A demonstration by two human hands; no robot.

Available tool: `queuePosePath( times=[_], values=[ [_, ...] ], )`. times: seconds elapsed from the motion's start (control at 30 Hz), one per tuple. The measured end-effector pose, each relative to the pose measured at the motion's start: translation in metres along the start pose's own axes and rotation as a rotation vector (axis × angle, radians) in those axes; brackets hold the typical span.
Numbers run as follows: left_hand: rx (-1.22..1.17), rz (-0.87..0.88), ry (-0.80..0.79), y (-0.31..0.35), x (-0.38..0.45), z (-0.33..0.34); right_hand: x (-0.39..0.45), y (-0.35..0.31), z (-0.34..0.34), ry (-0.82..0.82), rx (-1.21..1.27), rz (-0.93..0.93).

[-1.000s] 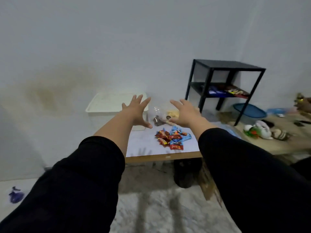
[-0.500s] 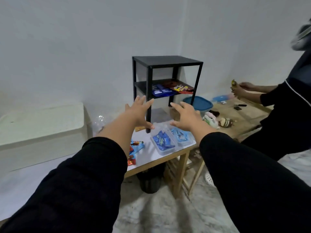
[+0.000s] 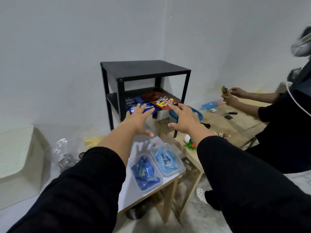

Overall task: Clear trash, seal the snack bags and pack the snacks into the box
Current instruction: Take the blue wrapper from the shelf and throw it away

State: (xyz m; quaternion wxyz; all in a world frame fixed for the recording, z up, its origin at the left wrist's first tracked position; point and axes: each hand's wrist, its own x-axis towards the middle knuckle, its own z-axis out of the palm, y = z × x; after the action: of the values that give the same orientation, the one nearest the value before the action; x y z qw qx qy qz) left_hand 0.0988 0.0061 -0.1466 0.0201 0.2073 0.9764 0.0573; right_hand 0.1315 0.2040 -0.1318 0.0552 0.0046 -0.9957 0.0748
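A dark blue snack bag point(image 3: 131, 102) and a brown-red snack bag point(image 3: 161, 99) lie on the lower shelf of a black rack point(image 3: 143, 68). My left hand point(image 3: 138, 119) reaches out, fingers spread, its fingertips just in front of the blue bag. My right hand point(image 3: 184, 119) is stretched out open too, fingertips near the red bag's front edge. Neither hand holds anything. Two clear tubs of blue-wrapped snacks point(image 3: 145, 174) point(image 3: 165, 161) sit on the white table point(image 3: 129, 197) below my forearms. A white lidded box point(image 3: 15, 158) stands at the left.
Crumpled clear plastic point(image 3: 61, 149) and a yellow packet point(image 3: 91, 140) lie on the table behind my left arm. Another person point(image 3: 286, 125) sits at the right, handling a small item over a wooden table point(image 3: 235, 125). A blue lid point(image 3: 197, 113) lies beside the rack. A dark bin stands under the table.
The view has swung right and closer to the black rack. Both open hands have moved forward to the snack bags on its lower shelf. The loose candy pile has left the view.
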Motion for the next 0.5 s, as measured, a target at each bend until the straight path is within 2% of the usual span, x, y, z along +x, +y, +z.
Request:
queuePosePath(
  times=[0.5],
  values=[
    [-0.014, -0.296, 0.089, -0.019, 0.11, 0.043, 0.163, 0.039, 0.061, -0.05, 0.002, -0.375]
  ],
)
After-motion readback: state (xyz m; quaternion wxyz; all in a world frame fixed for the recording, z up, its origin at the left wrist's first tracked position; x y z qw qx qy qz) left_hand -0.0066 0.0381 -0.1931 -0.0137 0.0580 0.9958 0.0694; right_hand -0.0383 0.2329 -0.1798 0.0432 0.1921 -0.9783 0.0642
